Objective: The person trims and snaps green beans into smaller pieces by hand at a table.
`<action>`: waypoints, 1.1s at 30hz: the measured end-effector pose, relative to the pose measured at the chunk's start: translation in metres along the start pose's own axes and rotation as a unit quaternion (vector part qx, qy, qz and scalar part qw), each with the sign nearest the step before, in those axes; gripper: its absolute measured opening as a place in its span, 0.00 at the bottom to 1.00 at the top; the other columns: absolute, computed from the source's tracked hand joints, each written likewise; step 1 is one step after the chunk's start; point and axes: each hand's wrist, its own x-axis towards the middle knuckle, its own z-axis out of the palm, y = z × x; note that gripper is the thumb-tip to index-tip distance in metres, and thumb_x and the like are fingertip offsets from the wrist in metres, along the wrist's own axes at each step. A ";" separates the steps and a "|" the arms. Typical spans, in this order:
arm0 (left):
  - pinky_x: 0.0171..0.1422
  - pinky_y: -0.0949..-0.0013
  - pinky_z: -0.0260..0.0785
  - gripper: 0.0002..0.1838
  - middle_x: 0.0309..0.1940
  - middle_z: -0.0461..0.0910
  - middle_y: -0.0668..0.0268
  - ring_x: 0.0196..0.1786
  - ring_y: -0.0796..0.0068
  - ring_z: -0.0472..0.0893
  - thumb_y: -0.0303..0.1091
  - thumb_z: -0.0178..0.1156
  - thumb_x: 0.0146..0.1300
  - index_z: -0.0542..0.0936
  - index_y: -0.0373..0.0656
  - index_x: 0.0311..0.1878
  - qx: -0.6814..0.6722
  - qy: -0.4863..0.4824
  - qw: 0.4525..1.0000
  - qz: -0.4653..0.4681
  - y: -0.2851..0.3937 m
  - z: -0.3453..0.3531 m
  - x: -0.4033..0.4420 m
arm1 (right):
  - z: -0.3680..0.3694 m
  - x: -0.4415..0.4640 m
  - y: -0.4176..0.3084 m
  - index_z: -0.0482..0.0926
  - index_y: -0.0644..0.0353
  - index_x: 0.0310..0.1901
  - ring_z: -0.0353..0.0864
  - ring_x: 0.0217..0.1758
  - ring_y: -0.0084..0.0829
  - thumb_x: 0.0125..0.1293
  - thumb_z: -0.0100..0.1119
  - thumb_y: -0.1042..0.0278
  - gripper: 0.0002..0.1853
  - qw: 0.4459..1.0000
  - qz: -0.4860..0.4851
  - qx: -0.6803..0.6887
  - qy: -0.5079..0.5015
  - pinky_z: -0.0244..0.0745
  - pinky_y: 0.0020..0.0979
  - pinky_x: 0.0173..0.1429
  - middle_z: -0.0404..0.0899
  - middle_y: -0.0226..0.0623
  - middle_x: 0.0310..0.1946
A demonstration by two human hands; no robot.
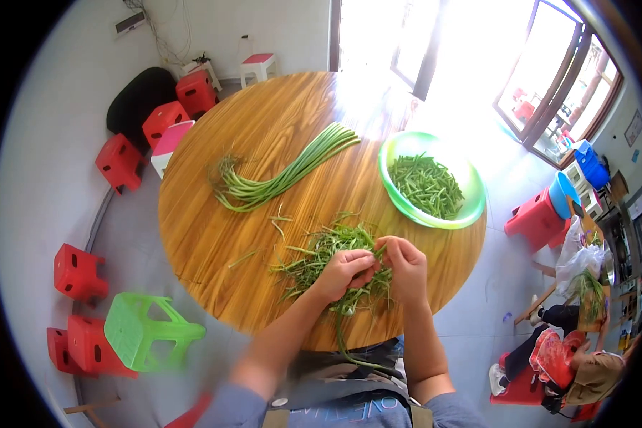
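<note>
Green stem (379, 252), short visible length, sits between the hands, above the heap of trimmings (321, 250) on the wooden table (264, 114). Right hand (405, 267): pinched narrow on it. Left hand (348, 273): curled; contents hidden, cannot tell. Judged light, crisp, easily bruised, slippery if damp; best gripped lightly along its firm shaft.

A passage over the tabletop (207, 239) is left between the stem bundle (292, 175) and the green bowl (471, 178); the near middle is blocked by heaped greens (312, 262).
</note>
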 end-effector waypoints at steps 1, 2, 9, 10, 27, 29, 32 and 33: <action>0.18 0.81 0.46 0.11 0.18 0.69 0.70 0.15 0.87 0.58 0.35 0.50 0.65 0.76 0.37 0.34 0.002 0.011 1.000 0.004 -0.001 0.001 0.000 | 0.001 0.000 -0.002 0.80 0.65 0.35 0.71 0.27 0.15 0.65 0.55 0.70 0.08 0.999 -0.023 -0.035 0.003 0.67 0.18 0.30 0.76 0.27 0.28; 0.18 0.81 0.46 0.11 0.18 0.69 0.70 0.15 0.87 0.59 0.35 0.50 0.65 0.76 0.38 0.34 0.019 0.023 1.000 0.007 -0.002 0.002 0.000 | 0.002 -0.003 -0.004 0.80 0.65 0.35 0.72 0.27 0.17 0.63 0.55 0.71 0.06 0.987 -0.107 -0.123 0.003 0.69 0.20 0.31 0.76 0.30 0.28; 0.17 0.81 0.49 0.07 0.18 0.67 0.73 0.15 0.86 0.61 0.28 0.47 0.59 0.76 0.39 0.32 0.019 0.068 0.997 0.022 -0.017 -0.003 0.005 | 0.014 -0.014 0.006 0.79 0.64 0.35 0.77 0.32 0.36 0.49 0.61 0.80 0.09 0.817 -0.415 -0.400 -0.022 0.74 0.31 0.36 0.78 0.38 0.34; 0.17 0.81 0.49 0.07 0.18 0.68 0.73 0.15 0.86 0.61 0.28 0.48 0.60 0.76 0.39 0.32 0.016 0.066 0.997 0.031 -0.017 -0.002 0.006 | 0.012 -0.013 0.007 0.79 0.63 0.36 0.77 0.33 0.35 0.49 0.61 0.80 0.10 0.814 -0.424 -0.397 -0.018 0.74 0.31 0.36 0.77 0.38 0.35; 0.23 0.81 0.54 0.16 0.23 0.72 0.70 0.19 0.84 0.63 0.38 0.45 0.69 0.73 0.35 0.49 -0.165 -0.016 0.986 0.014 0.009 -0.016 0.000 | -0.023 0.029 -0.036 0.76 0.62 0.49 0.74 0.26 0.25 0.56 0.63 0.72 0.18 0.881 -0.262 -0.344 0.191 0.70 0.24 0.31 0.77 0.36 0.33; 0.26 0.81 0.55 0.17 0.24 0.72 0.71 0.21 0.84 0.64 0.38 0.45 0.68 0.72 0.33 0.50 -0.133 0.000 0.991 0.008 0.012 -0.011 0.000 | -0.014 0.029 -0.051 0.73 0.61 0.53 0.75 0.27 0.24 0.57 0.62 0.72 0.21 0.873 -0.262 -0.338 0.235 0.71 0.23 0.31 0.76 0.35 0.37; 0.28 0.80 0.56 0.16 0.24 0.72 0.70 0.23 0.83 0.65 0.36 0.46 0.67 0.73 0.33 0.48 -0.106 -0.019 0.994 -0.003 0.009 -0.010 0.001 | -0.004 0.022 -0.039 0.76 0.64 0.46 0.74 0.28 0.19 0.58 0.62 0.70 0.15 0.952 -0.124 -0.257 0.111 0.70 0.21 0.31 0.76 0.32 0.34; 0.27 0.80 0.57 0.15 0.24 0.72 0.69 0.23 0.82 0.66 0.35 0.47 0.67 0.74 0.33 0.47 -0.084 -0.015 0.996 -0.012 0.006 -0.010 0.003 | -0.006 0.022 -0.023 0.78 0.65 0.42 0.74 0.28 0.18 0.58 0.62 0.69 0.12 0.974 -0.084 -0.210 0.012 0.70 0.20 0.31 0.76 0.31 0.32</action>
